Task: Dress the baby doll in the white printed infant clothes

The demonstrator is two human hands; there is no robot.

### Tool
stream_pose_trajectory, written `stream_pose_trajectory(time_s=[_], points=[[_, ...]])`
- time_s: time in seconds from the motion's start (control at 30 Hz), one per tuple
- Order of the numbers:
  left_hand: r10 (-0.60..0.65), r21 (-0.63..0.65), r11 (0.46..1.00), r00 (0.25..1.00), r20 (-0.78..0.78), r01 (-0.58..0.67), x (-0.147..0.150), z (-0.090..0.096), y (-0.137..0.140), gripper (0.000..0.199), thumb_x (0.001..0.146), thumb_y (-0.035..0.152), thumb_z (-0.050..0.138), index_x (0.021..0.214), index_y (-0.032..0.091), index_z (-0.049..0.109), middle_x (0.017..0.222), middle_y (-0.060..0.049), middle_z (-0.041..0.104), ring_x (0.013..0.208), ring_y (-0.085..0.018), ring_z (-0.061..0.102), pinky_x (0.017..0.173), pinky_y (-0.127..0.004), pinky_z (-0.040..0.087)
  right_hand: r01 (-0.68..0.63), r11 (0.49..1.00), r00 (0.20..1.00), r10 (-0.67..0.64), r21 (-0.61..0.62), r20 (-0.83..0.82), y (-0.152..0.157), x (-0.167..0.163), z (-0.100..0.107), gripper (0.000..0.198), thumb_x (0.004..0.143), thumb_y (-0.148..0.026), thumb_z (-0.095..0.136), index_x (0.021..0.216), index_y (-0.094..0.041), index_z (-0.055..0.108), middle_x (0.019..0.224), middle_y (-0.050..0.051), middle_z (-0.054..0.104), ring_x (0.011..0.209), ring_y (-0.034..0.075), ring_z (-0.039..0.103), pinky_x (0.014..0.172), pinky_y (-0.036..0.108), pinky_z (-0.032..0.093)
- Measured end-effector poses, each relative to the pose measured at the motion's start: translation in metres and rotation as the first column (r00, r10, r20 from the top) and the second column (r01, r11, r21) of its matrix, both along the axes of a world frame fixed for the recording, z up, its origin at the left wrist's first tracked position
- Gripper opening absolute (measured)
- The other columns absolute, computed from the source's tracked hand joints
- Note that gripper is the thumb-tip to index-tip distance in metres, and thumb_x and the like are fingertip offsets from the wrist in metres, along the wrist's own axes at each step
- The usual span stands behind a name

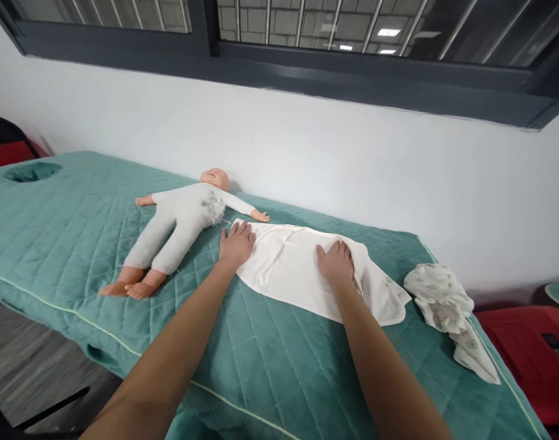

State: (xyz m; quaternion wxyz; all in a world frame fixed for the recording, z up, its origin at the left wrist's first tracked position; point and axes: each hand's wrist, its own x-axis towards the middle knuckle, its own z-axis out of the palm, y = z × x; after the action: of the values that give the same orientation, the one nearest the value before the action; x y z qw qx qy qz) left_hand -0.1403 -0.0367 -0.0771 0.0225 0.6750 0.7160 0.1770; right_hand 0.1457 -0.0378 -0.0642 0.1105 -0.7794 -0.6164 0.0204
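Note:
A white cloth (293, 263), with faint small prints at its right corner, lies spread over the green quilted bed cover (261, 354). My left hand (237, 244) rests flat on the cloth's left end, fingers apart. Toward its right part, my right hand (336, 263) presses on the fabric with fingers stretched out and some tips hidden in a fold. Wrinkles run through the cloth right of that hand. To the left lies a baby doll (183, 211) on its back, with a white cloth body and arms spread; its near hand almost touches the cloth's upper edge.
A crumpled printed cloth (440, 299) lies at the bed's right end. Beyond it stands a red chair (527, 348). A white wall (353, 165) borders the far side, under a dark window frame (307, 67). The cover has a round hole (32, 172) at far left.

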Motion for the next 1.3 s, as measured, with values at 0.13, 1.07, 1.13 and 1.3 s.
stream_pose_trajectory(time_s=[0.13, 1.07, 1.13, 1.3], points=[[0.066, -0.035, 0.997, 0.998, 0.008, -0.066, 0.001, 0.001, 0.0, 0.056, 0.1, 0.041, 0.023, 0.15, 0.024, 0.043, 0.163, -0.004, 0.034, 0.152, -0.029, 0.024, 0.122, -0.06, 0.018, 0.035, 0.999, 0.999, -0.035, -0.003, 0.004, -0.007, -0.004, 0.001, 0.08, 0.099, -0.052, 0.025, 0.152, 0.007, 0.027, 0.156, 0.032, 0.033, 0.146, 0.038, 0.033, 0.119, 0.047, 0.025], [0.059, 0.08, 0.995, 0.995, 0.077, -0.065, -0.003, 0.023, -0.025, 0.054, 0.098, 0.036, 0.032, 0.144, 0.015, 0.049, 0.159, -0.017, 0.039, 0.15, -0.035, 0.028, 0.12, -0.056, 0.028, -0.413, 0.91, 0.905, 0.414, -0.032, 0.102, -0.172, -0.009, 0.004, 0.066, 0.102, -0.052, 0.025, 0.156, -0.015, 0.034, 0.165, 0.012, 0.026, 0.154, 0.032, 0.019, 0.122, 0.056, 0.019], [-0.035, 0.158, 0.987, 0.998, 0.057, 0.026, -0.016, 0.036, -0.032, 0.052, 0.098, 0.036, 0.033, 0.143, 0.015, 0.05, 0.158, -0.015, 0.041, 0.15, -0.029, 0.03, 0.122, -0.047, 0.029, -0.457, 0.889, 0.886, 0.457, -0.02, 0.071, -0.167, -0.021, 0.013, 0.065, 0.102, -0.051, 0.027, 0.155, -0.014, 0.036, 0.164, 0.013, 0.028, 0.154, 0.031, 0.02, 0.122, 0.054, 0.02], [-0.02, 0.394, 0.919, 0.998, 0.06, -0.005, -0.098, 0.077, -0.042, 0.046, 0.099, 0.041, 0.037, 0.134, 0.018, 0.057, 0.155, -0.01, 0.044, 0.149, -0.031, 0.028, 0.124, -0.049, 0.025, -0.638, 0.767, 0.765, 0.642, 0.069, -0.062, -0.094, -0.096, 0.049, 0.062, 0.1, -0.046, 0.037, 0.151, -0.011, 0.039, 0.163, 0.015, 0.03, 0.153, 0.028, 0.022, 0.123, 0.045, 0.022]])
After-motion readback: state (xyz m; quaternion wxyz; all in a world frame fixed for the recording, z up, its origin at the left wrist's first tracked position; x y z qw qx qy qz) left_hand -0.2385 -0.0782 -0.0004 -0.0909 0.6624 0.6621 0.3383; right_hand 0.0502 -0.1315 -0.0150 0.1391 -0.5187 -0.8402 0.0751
